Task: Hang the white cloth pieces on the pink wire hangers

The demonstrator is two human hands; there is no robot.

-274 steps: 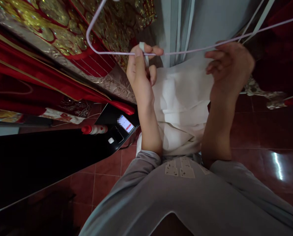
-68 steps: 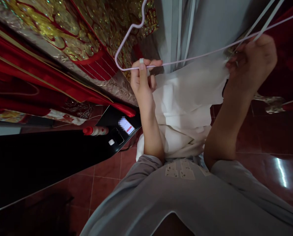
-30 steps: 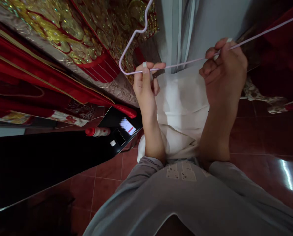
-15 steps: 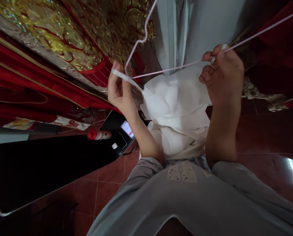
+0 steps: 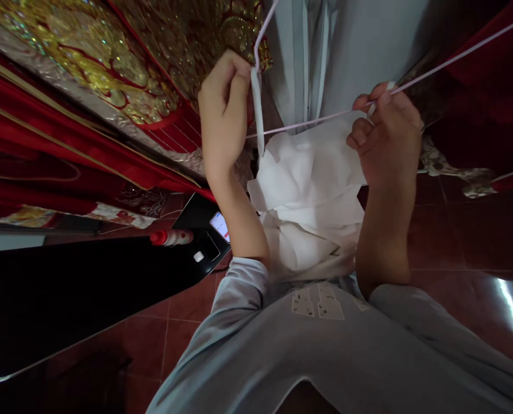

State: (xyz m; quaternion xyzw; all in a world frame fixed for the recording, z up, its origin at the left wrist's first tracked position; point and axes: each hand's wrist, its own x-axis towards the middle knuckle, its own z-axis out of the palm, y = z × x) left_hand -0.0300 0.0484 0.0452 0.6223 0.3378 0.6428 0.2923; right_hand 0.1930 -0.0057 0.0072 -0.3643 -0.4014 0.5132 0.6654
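A white garment (image 5: 312,190) hangs bunched between my arms, under a thin pale wire hanger (image 5: 308,122). My left hand (image 5: 222,109) is raised and pinched on a white strap (image 5: 257,115) of the garment, at the bend of the hanger by its left end. My right hand (image 5: 388,138) is closed on the hanger's wire and on the upper right edge of the garment. The hanger's right arm runs up past the frame's right edge.
Red and gold embroidered garments (image 5: 110,75) hang at the left. A black glossy table (image 5: 79,293) below them carries a lit phone (image 5: 220,226), a red-capped bottle (image 5: 172,237) and a small white object (image 5: 198,256). Grey curtain (image 5: 355,46) behind, red tiled floor (image 5: 467,236).
My left hand let go of the hanger's lower bar, took the white strap and lifted it up to the hanger's bend. The garment bunched up. My right hand stayed on the wire.
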